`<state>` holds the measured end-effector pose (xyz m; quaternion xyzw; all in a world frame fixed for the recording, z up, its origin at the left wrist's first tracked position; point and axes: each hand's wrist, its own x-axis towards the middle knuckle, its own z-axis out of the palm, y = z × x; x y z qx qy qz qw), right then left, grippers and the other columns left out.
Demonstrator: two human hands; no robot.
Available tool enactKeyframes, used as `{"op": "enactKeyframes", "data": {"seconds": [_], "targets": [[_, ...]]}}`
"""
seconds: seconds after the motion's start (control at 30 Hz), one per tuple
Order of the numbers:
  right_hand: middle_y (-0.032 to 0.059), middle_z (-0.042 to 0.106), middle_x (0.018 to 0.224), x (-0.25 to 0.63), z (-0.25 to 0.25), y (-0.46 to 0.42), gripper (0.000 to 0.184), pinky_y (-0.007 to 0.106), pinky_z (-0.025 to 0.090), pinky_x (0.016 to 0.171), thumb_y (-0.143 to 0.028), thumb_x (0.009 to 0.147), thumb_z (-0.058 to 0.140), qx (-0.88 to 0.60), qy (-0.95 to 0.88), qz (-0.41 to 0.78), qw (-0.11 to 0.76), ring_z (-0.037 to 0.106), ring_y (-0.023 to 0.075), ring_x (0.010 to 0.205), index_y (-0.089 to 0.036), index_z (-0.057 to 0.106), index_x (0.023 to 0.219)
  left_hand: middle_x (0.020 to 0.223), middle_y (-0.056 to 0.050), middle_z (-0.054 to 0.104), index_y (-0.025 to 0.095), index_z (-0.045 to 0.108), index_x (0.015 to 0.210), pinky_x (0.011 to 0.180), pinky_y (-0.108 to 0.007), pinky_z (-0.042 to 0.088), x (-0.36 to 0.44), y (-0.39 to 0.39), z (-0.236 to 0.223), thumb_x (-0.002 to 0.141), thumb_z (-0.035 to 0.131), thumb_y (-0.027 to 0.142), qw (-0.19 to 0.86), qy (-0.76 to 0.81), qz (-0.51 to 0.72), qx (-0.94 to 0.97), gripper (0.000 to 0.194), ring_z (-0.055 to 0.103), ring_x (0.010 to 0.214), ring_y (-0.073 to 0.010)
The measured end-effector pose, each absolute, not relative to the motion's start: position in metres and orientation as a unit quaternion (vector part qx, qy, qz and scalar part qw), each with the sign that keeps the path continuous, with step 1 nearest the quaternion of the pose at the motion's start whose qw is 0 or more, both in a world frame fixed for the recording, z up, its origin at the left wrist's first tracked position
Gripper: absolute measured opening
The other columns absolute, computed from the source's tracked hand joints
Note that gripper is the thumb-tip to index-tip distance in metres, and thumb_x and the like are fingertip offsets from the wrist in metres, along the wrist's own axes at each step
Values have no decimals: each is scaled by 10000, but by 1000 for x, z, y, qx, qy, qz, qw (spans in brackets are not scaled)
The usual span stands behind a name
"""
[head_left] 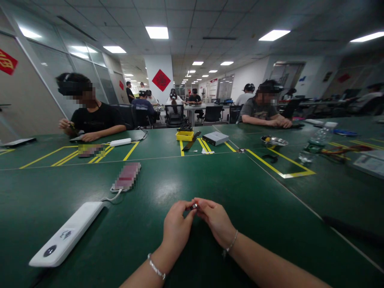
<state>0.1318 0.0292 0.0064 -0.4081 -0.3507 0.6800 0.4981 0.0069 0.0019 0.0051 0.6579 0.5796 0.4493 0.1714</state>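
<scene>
My left hand (177, 225) and my right hand (216, 219) meet above the green table (255, 240) near the middle of the view. Between their fingertips is a small shiny metal piece (194, 207), mostly covered by the fingers, so its kind cannot be made out. Thumb and fingers of the left hand pinch one side of it. The right hand's fingers close on the other side. Both wrists wear a bracelet.
To the left lies a long white power bank (70, 234), cabled to a phone (127, 176). Farther off are a yellow bin (184, 136), a grey box (215, 138), a metal bowl (274, 141) and a plastic bottle (318, 142). Two people sit across the table.
</scene>
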Motion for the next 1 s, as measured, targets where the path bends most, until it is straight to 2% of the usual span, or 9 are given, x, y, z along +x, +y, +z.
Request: {"op": "enactKeyframes", "data": {"seconds": [0.13, 0.27, 0.47, 0.6, 0.77, 0.87, 1.0], "targets": [[87, 656, 948, 125, 10, 16, 388, 306, 434, 770, -444, 650, 646, -373, -286, 729, 498, 584, 184, 884, -154, 663, 907, 831, -11, 632, 218, 611, 862, 699, -300, 458, 6, -1, 5, 762, 531, 213, 140, 584, 463, 652, 128, 579, 783, -167], [71, 629, 1048, 123, 14, 10, 346, 292, 429, 786, -419, 689, 624, -355, -250, 759, 486, 583, 165, 893, -182, 649, 941, 830, -9, 625, 214, 609, 864, 736, -307, 454, 4, -1, 5, 764, 528, 187, 136, 580, 470, 652, 131, 573, 800, -161], [45, 650, 976, 121, 15, 7, 300, 294, 425, 788, -406, 707, 610, -310, -200, 802, 469, 586, 154, 870, -205, 634, 928, 801, -11, 612, 196, 601, 831, 733, -301, 455, 3, 0, 5, 767, 535, 193, 119, 575, 478, 653, 92, 569, 778, -153], [26, 656, 902, 124, 14, 8, 293, 283, 432, 735, -387, 684, 634, -323, -217, 794, 468, 581, 141, 812, -217, 633, 922, 799, -10, 610, 201, 592, 828, 739, -313, 450, 2, 0, 5, 771, 537, 197, 92, 567, 475, 667, 79, 566, 782, -160], [45, 664, 801, 130, 11, 24, 318, 290, 425, 704, -305, 572, 709, -416, -369, 686, 470, 578, 154, 751, -158, 661, 850, 826, -11, 613, 214, 574, 868, 754, -339, 452, 5, 2, 2, 760, 550, 205, 78, 553, 449, 698, 111, 564, 807, -174], [45, 667, 749, 148, 15, 49, 265, 296, 425, 668, -294, 587, 663, -475, -471, 583, 462, 585, 168, 715, -154, 656, 812, 946, -28, 607, 222, 543, 977, 828, -383, 434, 6, 4, -1, 713, 595, 213, 91, 560, 417, 710, 270, 549, 917, -200], [51, 664, 784, 215, 25, 92, 215, 291, 423, 677, -288, 661, 555, -607, -549, 335, 468, 590, 174, 744, -174, 623, 830, 1086, -78, 561, 184, 488, 1085, 917, -423, 377, 2, 8, -5, 717, 574, 253, 118, 611, 372, 689, 384, 498, 1047, -234]]}}
